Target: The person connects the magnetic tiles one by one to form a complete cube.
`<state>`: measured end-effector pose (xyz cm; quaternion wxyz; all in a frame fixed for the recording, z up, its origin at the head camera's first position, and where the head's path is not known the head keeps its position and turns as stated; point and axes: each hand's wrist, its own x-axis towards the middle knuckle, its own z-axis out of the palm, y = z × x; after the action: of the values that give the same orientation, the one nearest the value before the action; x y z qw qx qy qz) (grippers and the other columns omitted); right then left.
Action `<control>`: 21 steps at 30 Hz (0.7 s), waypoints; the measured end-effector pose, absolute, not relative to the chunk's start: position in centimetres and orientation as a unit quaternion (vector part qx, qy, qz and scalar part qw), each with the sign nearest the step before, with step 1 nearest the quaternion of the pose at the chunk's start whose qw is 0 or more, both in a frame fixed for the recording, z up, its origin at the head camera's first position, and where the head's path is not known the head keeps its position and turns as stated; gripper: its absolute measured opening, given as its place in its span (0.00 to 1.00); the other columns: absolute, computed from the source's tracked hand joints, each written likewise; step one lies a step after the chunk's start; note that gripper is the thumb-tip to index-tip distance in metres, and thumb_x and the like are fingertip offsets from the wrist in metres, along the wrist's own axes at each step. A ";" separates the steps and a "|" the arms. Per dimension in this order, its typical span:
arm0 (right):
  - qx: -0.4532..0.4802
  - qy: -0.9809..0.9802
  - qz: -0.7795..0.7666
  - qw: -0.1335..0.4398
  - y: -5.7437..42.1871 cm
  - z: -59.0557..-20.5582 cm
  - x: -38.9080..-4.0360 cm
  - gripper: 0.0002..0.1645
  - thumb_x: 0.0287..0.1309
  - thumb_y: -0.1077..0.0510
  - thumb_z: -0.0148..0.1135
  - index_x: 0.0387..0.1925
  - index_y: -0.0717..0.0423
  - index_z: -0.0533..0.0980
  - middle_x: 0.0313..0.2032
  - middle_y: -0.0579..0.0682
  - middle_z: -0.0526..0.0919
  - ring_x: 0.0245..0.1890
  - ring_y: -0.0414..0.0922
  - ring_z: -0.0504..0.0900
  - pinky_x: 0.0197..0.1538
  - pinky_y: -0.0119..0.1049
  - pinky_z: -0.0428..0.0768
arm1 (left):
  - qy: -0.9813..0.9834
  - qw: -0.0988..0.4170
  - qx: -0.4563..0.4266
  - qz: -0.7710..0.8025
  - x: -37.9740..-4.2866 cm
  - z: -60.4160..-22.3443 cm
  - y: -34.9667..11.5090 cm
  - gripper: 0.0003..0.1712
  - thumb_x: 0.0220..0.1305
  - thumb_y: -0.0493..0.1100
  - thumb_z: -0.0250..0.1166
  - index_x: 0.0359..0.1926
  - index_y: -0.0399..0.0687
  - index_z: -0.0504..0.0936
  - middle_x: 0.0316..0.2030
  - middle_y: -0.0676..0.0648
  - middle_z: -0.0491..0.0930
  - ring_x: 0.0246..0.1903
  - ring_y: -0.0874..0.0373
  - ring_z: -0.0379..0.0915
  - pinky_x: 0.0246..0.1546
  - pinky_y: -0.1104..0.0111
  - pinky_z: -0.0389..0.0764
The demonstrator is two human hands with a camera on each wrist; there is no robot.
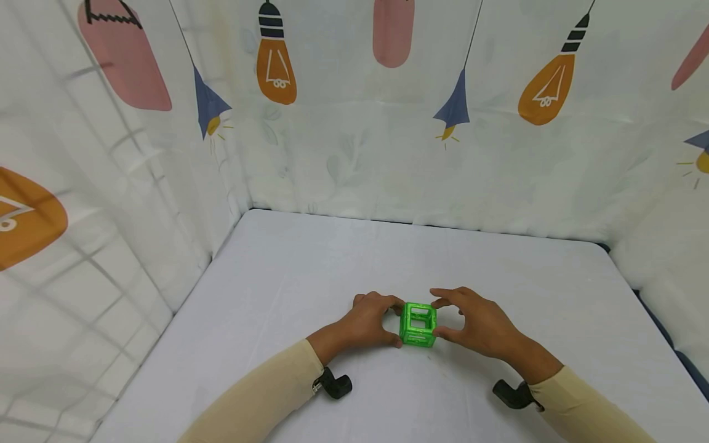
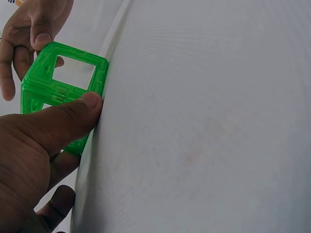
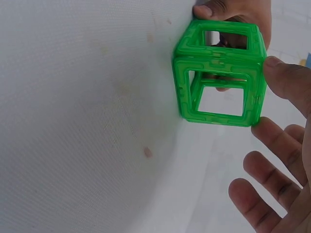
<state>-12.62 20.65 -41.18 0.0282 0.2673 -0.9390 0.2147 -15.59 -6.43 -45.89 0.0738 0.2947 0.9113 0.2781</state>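
Note:
A green cube of open-framed magnetic tiles (image 1: pixel 418 324) stands on the white tabletop between the two hands. From its left side the left hand (image 1: pixel 368 320) holds it, with the thumb (image 2: pixel 73 116) along the near lower part and fingers behind. On the other side is the right hand (image 1: pixel 487 323), whose thumb (image 3: pixel 286 80) and index fingertip (image 3: pixel 265 128) pinch two corners of one edge. Its other fingers are spread, away from the cube. The square windows of the cube (image 3: pixel 218 73) show through to its far frames. The left hand's fingers are partly hidden behind the cube.
The white cloth-covered table (image 1: pixel 310 264) reaches to a printed curtain (image 1: pixel 354 154) at the back and sides. Each sleeve cuff carries a black wrist camera, one at the left wrist (image 1: pixel 335 384) and one at the right wrist (image 1: pixel 515 395).

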 end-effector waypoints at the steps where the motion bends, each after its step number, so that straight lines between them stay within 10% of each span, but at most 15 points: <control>1: 0.267 -0.939 0.217 0.027 20.7 -41.2 -12.6 0.47 0.51 0.44 0.81 0.70 0.44 0.71 0.51 0.34 0.84 0.51 0.49 0.82 0.41 0.41 0.81 | 0.912 0.074 0.295 0.277 -15.6 -45.9 -6.4 0.40 0.48 0.56 0.83 0.63 0.56 0.80 0.50 0.67 0.81 0.48 0.64 0.70 0.57 0.54 0.62; 21: 0.240 -0.950 0.200 0.014 20.5 -41.2 -12.7 0.48 0.48 0.38 0.80 0.69 0.47 0.72 0.50 0.32 0.86 0.53 0.47 0.82 0.43 0.42 0.82 | 0.915 0.084 0.285 0.274 -15.5 -45.8 -6.5 0.42 0.48 0.56 0.83 0.65 0.57 0.78 0.49 0.67 0.80 0.50 0.64 0.70 0.59 0.54 0.61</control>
<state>-12.69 20.49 -41.18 0.0144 0.2397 -0.9499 0.2000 -15.52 -6.47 -45.77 0.0839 0.2850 0.9148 0.2736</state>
